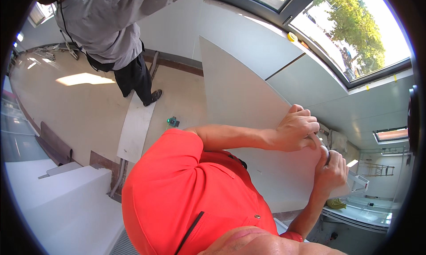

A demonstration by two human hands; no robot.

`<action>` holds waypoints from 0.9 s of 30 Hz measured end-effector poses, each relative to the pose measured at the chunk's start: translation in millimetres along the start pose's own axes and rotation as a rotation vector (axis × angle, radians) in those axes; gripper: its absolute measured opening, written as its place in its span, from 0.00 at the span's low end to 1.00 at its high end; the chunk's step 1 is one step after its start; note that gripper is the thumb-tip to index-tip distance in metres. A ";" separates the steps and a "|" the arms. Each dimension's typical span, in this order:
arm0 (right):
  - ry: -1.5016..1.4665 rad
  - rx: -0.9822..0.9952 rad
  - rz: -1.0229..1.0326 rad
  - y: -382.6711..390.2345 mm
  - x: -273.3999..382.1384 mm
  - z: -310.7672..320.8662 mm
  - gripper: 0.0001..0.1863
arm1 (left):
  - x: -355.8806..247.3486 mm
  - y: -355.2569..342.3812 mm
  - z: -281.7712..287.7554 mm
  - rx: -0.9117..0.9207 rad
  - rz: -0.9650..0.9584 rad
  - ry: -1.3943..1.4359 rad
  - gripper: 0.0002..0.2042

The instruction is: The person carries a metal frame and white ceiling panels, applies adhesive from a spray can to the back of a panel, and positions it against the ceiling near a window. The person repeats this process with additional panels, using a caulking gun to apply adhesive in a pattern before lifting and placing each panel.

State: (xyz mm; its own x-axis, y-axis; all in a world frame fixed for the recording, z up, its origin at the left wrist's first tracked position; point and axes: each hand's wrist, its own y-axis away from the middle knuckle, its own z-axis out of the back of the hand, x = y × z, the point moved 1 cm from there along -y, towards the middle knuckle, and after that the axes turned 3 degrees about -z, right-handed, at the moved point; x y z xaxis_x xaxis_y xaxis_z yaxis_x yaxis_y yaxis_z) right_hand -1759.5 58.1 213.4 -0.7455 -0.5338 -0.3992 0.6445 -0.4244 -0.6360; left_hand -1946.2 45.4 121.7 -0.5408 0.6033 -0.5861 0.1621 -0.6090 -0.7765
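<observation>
A large pale grey panel (244,93) stands tilted in front of me, its long edge running from the upper left down to the right. My left hand (296,129) is closed over that edge, fingers curled across the top. Just beside it, to the right and lower, my right hand (332,170) also grips the edge with bent fingers. The two thumbs point toward each other, almost meeting. A small dark band shows at the right hand's fingers; I cannot tell whether it is a ring or something held.
A co-worker in a grey shirt (104,30) stands at the upper left. A small device with a green light (173,121) sits on the floor near a white floor strip (133,133). Yellow tape (292,37) lies on the window sill. White boxy surfaces (66,193) fill the lower left.
</observation>
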 end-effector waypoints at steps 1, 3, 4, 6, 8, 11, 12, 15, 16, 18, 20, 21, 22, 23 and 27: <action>-0.006 0.004 0.024 -8.1 -0.3 0.3 0.20 | 4.4 -0.5 3.0 -0.036 -0.010 0.014 0.13; 0.014 0.038 0.031 -16.3 -3.0 3.1 0.18 | 18.6 1.6 17.0 0.019 -0.056 0.007 0.16; 0.026 0.060 0.034 -17.1 -7.3 5.0 0.18 | 25.2 3.7 26.4 -0.088 -0.117 -0.037 0.17; 0.049 0.093 0.039 -18.2 -16.2 8.2 0.17 | 49.5 16.8 55.9 -0.200 -0.118 -0.168 0.24; 0.074 0.137 0.040 -15.9 -25.8 19.9 0.18 | 102.4 44.8 90.8 -0.420 0.049 -0.233 0.25; 0.080 0.159 0.081 -20.5 -33.2 30.5 0.19 | 236.9 137.1 140.3 -0.734 0.408 -0.464 0.33; 0.098 0.179 0.093 -23.2 -35.1 37.5 0.20 | 271.5 173.3 156.0 -0.823 0.710 -0.431 0.37; 0.134 0.209 0.131 -35.7 -38.7 56.3 0.17 | 349.5 253.4 187.2 -0.835 1.157 -0.120 0.42; 0.128 0.183 0.148 -37.2 -43.8 56.2 0.17 | 358.1 259.5 190.1 -0.851 1.148 0.040 0.42; 0.123 0.176 0.184 -46.2 -47.4 63.0 0.15 | 361.5 268.8 193.5 -0.873 1.129 0.372 0.43; 0.137 0.158 0.211 -47.1 -58.2 73.3 0.18 | 349.9 251.7 176.6 -0.798 1.023 0.459 0.38; 0.143 0.153 0.222 -47.5 -62.0 78.1 0.19 | 340.8 236.2 172.3 -0.757 0.973 0.499 0.35; 0.152 0.139 0.248 -51.3 -63.2 81.3 0.17 | 338.7 228.0 177.2 -0.782 0.982 0.504 0.32; 0.165 0.110 0.274 -53.2 -63.4 81.9 0.14 | 337.0 220.0 183.0 -0.806 0.992 0.509 0.29; 0.171 0.014 0.225 -60.9 -79.9 89.3 0.08 | 337.9 182.2 214.6 -0.788 0.895 0.675 0.24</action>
State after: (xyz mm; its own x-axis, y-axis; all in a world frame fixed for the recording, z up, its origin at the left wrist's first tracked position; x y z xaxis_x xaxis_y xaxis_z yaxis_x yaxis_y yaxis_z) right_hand -1724.0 61.2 343.0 -0.6003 -0.4850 -0.6359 0.7986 -0.3201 -0.5097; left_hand -2276.5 27.8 -168.2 0.4631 0.4319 -0.7740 0.7851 -0.6051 0.1321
